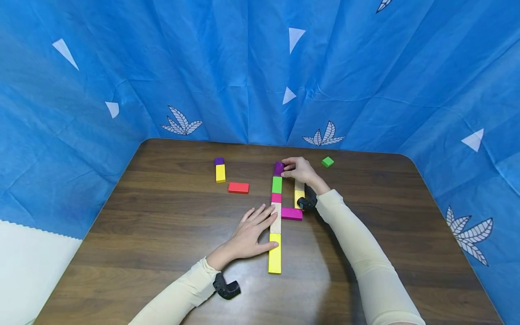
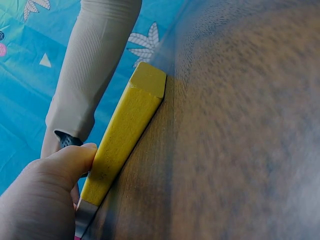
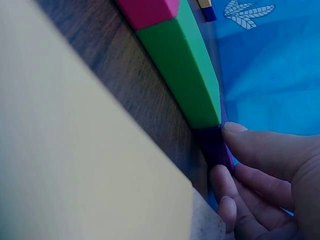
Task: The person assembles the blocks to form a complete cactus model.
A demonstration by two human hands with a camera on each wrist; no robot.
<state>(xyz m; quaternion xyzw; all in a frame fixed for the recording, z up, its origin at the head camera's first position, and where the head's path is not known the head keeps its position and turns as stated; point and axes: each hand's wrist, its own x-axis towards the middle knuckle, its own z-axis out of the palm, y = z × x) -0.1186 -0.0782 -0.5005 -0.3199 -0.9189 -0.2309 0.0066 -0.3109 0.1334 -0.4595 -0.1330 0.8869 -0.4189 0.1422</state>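
Wooden blocks lie end to end in a line on the table. At its far end my right hand (image 1: 299,170) pinches a purple block (image 1: 278,169) between thumb and fingers. This block meets the end of a green block (image 3: 182,70), followed by a pink block (image 1: 276,197), a pale wood block (image 1: 276,223) and a yellow block (image 1: 275,259). My left hand (image 1: 249,234) lies along the line's left side, fingers extended. Its fingertips are on the pale block, and its thumb (image 2: 82,157) touches the yellow one.
A magenta block (image 1: 291,214) juts right from the line, with a second yellow block (image 1: 299,197) beyond it, under my right wrist. Further left are a red block (image 1: 238,188) and a yellow block (image 1: 220,173) topped by a violet one (image 1: 219,160). A small green block (image 1: 327,161) lies back right.
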